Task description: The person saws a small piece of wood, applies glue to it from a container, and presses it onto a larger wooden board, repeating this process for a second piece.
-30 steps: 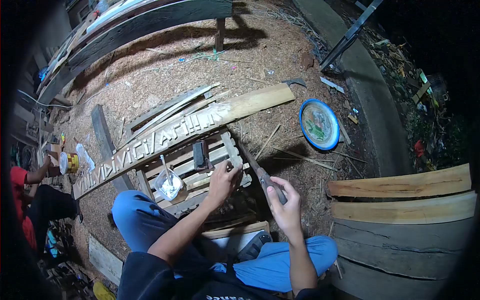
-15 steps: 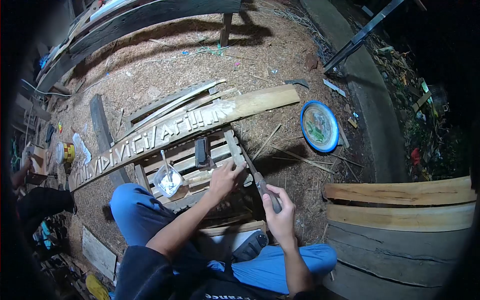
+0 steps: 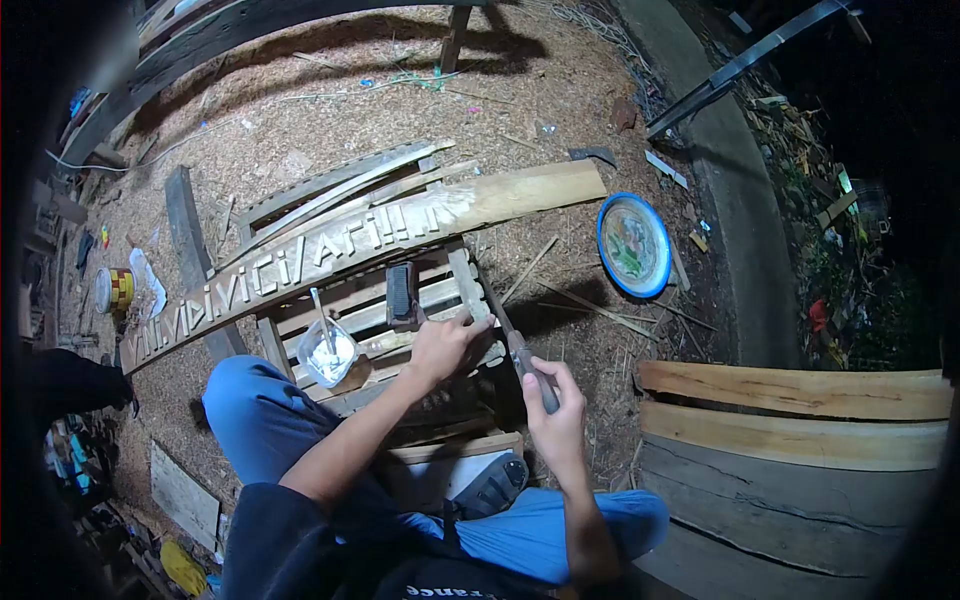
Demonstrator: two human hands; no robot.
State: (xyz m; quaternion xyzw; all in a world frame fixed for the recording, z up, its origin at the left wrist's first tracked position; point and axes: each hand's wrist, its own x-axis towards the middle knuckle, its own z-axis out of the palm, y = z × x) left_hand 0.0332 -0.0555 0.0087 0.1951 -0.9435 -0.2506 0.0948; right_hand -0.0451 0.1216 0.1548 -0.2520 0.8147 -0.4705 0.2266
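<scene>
My right hand (image 3: 558, 415) is wrapped round the brown handle of a long-bladed tool (image 3: 518, 347), which points up and away from me. Beside the blade, my left hand (image 3: 445, 347) has its fingers pinched near the pallet's right edge; whatever is between them is too small to make out. A dark block (image 3: 403, 294) lies on the slatted wooden pallet (image 3: 465, 275), above my left hand. Left of that hand is a clear tub (image 3: 328, 352) of white paste with a stick in it. Across the pallet's far side lies a long board with raised letters (image 3: 345, 240).
A blue-rimmed basin (image 3: 634, 245) sits on the ground at the right. Planks (image 3: 800, 440) lie at the lower right, and a bench (image 3: 290, 30) stands at the far side. A yellow and red bucket (image 3: 114, 290) and a person's dark-clothed leg (image 3: 80, 385) are at the left.
The camera view has shifted slightly. The other person's red shirt and hand at the left have left the view. Both my hands keep nearly the same pose, with the tool still in my right hand.
</scene>
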